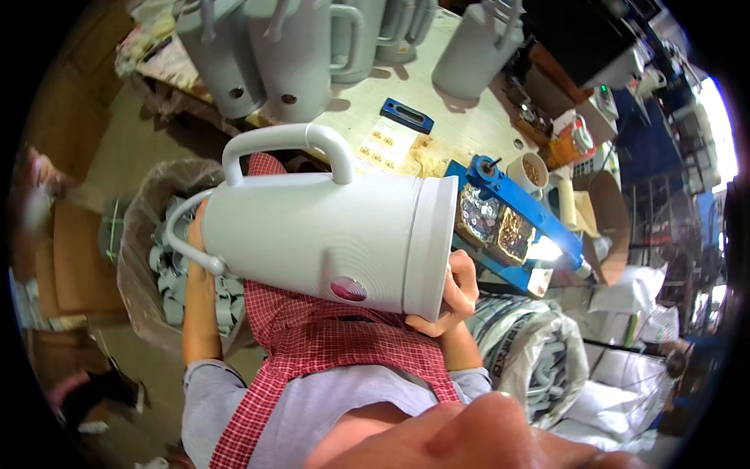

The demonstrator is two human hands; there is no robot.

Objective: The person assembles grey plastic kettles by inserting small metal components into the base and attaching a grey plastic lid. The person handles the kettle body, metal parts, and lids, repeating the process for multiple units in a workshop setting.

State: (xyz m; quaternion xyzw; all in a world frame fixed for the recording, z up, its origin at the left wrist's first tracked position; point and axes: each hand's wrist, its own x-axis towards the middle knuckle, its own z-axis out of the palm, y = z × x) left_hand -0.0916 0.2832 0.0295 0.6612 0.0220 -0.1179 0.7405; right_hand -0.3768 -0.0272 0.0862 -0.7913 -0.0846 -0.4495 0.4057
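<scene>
Looking in through the head cam from way over here, I've got a grey jug (320, 242) on its side across the front of the red apron (328, 344), base to the right. The handle (289, 137) points up toward the table (461, 129), and the oval badge (348, 289) faces up at me, so my guess is it's turned that way to keep the badge in sight. The right hand (457, 295) has its fingers bent around the rim of the base, probably because that's the wide, heavy-looking end. The left hand is lost behind the narrow end, only its forearm (201, 313) really showing, so I can't tell what those fingers are doing; I'd bet it's propping that side. More jugs (289, 62) stand upright at the back, badges outward on the near two, seemingly parked there to leave room around the blue block (408, 116) and sticker sheet (387, 144). A blue press (531, 211) sits near the base with trays (478, 213) of small bits, handy for the right side I think. Grey scraps fill a lined bin (144, 266) on the left.
</scene>
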